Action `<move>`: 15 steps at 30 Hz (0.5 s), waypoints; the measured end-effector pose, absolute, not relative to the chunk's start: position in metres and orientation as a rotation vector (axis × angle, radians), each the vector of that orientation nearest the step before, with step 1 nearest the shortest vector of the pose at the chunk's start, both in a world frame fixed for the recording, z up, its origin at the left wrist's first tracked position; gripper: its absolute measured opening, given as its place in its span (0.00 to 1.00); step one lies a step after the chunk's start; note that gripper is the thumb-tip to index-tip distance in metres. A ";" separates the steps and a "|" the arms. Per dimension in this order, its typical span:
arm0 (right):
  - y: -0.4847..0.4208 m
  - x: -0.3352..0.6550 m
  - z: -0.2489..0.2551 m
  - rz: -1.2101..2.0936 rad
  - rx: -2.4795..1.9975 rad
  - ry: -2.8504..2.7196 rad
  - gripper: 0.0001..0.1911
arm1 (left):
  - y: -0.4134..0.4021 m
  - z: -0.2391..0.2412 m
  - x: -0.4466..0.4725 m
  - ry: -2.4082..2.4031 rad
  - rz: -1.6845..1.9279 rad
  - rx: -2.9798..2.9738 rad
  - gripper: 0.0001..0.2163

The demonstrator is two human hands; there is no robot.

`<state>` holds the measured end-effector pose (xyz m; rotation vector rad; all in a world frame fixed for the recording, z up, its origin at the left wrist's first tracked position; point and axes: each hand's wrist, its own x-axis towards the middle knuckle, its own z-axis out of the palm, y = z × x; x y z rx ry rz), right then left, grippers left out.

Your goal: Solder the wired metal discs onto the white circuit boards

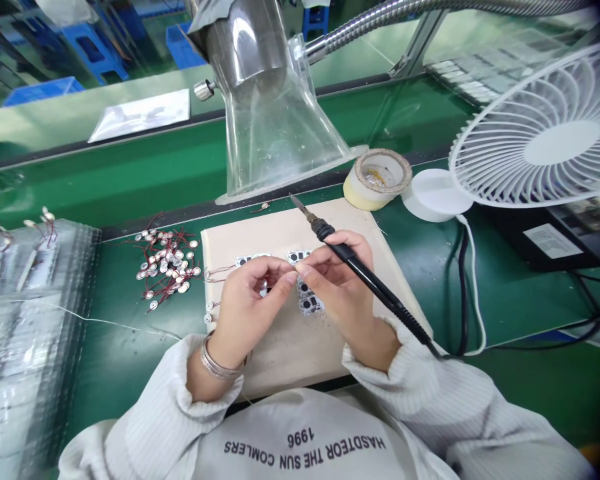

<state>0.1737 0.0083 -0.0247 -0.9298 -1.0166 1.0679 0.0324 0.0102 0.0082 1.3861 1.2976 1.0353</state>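
Note:
My left hand [253, 297] is closed in a pinch over a beige work board [295, 363]. Its fingertips meet those of my right hand [347, 293]; whatever tiny thing they pinch is hidden. A black soldering iron [380, 290] lies through the grip of my right hand, its metal tip pointing up and away to the left. Beneath the hands are small white circuit boards [311, 305] with black round parts, partly covered by my fingers. Several small round discs with red wires [209, 319] lie at the board's left edge.
A pile of wired discs [167, 263] lies left on the green mat, beside stacked clear plastic trays [30, 333]. Behind are a clear fume hood [280, 147] and a tape roll [377, 179]. A white fan [540, 143] and black box [545, 233] stand right.

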 end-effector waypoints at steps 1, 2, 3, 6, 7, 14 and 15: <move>0.008 0.173 -0.025 1.059 -0.923 -1.014 0.24 | 0.010 0.008 0.033 1.289 1.038 1.375 0.05; 0.008 0.173 -0.026 1.052 -0.916 -1.013 0.24 | 0.009 0.008 0.033 1.283 1.041 1.365 0.05; 0.008 0.173 -0.026 1.044 -0.911 -1.015 0.24 | 0.009 0.008 0.032 1.282 1.042 1.359 0.05; 0.011 0.182 -0.024 0.987 -0.973 -1.059 0.22 | 0.014 0.007 0.023 1.322 1.028 1.425 0.05; 0.012 0.188 -0.021 0.965 -1.021 -1.086 0.19 | 0.019 0.007 0.019 1.341 1.002 1.488 0.05; 0.030 0.237 0.000 0.700 -1.170 -1.518 0.08 | 0.077 -0.020 0.006 1.163 0.765 2.059 0.03; 0.031 0.239 0.000 0.607 -1.160 -1.547 0.08 | 0.082 -0.025 0.008 1.125 0.760 2.106 0.03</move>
